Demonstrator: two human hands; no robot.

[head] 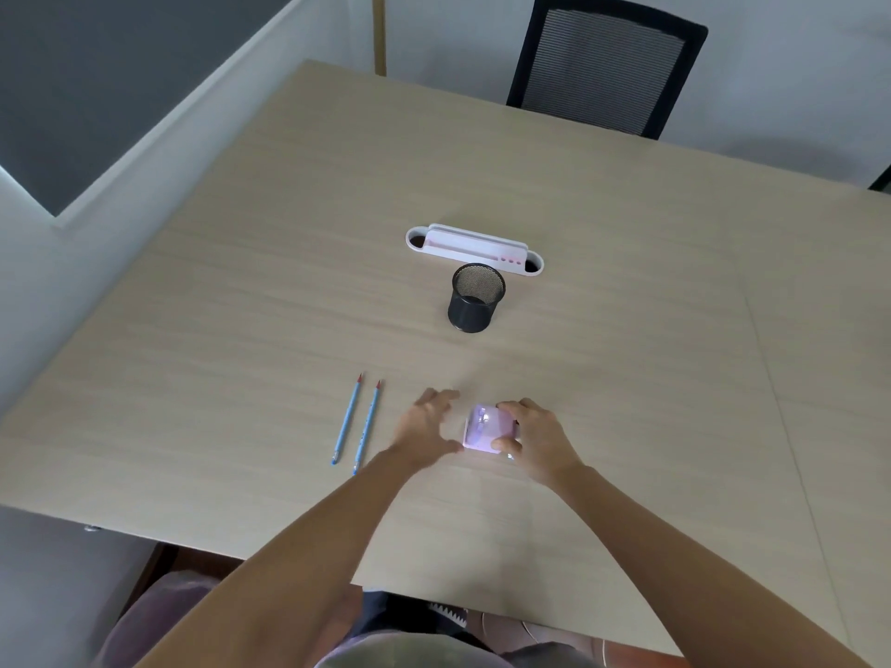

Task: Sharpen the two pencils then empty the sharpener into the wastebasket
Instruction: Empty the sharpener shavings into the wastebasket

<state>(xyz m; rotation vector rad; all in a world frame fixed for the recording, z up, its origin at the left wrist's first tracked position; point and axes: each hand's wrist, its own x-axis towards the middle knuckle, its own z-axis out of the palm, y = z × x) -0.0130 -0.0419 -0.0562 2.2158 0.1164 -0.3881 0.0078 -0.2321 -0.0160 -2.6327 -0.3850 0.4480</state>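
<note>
Both hands meet over the lilac sharpener (pixel 487 429): the right hand (pixel 535 438) grips it from the side, while the left hand (pixel 424 424) hovers beside it, fingers spread (blurred). Two blue pencils (pixel 357 423) lie parallel just left — points away. Farther up the bench (pixel 627 330) stands the black mesh wastebasket (pixel 476 297).

On the table (pixel 602 330), two pencils (pixel 357 421) lie side by side at near left. Right of them sits the sharpener (pixel 484 429), between two hands. Farther back stands the wastebasket (pixel 475 301), a tray (pixel 475 248) just behind it. A chair (pixel 607 65) stands beyond the far edge.
</note>
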